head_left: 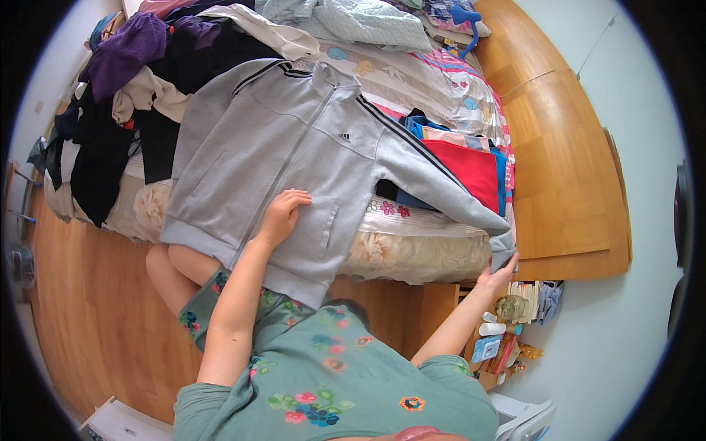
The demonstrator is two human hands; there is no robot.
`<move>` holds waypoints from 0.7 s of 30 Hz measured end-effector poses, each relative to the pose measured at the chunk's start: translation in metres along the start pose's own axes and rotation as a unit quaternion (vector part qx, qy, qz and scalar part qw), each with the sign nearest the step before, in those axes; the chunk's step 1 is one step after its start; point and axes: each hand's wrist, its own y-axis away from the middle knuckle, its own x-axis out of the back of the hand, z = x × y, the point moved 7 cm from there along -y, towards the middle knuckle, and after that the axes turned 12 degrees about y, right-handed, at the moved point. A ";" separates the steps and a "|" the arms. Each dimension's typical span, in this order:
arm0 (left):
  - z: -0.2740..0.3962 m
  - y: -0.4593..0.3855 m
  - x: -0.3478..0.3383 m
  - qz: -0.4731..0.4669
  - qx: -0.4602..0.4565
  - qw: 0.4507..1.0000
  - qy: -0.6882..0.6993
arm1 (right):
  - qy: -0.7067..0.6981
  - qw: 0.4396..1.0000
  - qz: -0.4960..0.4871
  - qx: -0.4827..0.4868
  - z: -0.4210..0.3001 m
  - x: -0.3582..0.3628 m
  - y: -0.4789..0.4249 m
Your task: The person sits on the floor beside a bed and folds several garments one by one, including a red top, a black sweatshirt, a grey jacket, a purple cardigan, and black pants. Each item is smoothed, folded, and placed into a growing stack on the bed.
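A grey zip-up Adidas track jacket (276,143) with black sleeve stripes lies spread front side up, its collar away from me. It covers part of the bed, and its hem hangs over my lap. My left hand (284,216) rests on the jacket front beside the zip, fingers extended and holding nothing. On the right, the sleeve reaches out to the bed's edge. My right hand (498,274) has hold of the sleeve's cuff (502,245) there, with some fingers hidden behind the fabric. The other sleeve's end is out of sight on the left.
Dark, purple and cream clothes (124,60) are heaped at the left. Folded clothes (463,171), red on top, sit partly under the right sleeve. Beyond lie a pale quilt (353,22) and a blue lamp (468,27). A wooden headboard (557,165) and a cluttered shelf (485,380) stand right.
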 end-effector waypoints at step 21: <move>-0.032 0.034 0.114 0.085 0.389 0.740 0.542 | 0.196 0.665 -0.716 0.079 0.010 -0.241 0.327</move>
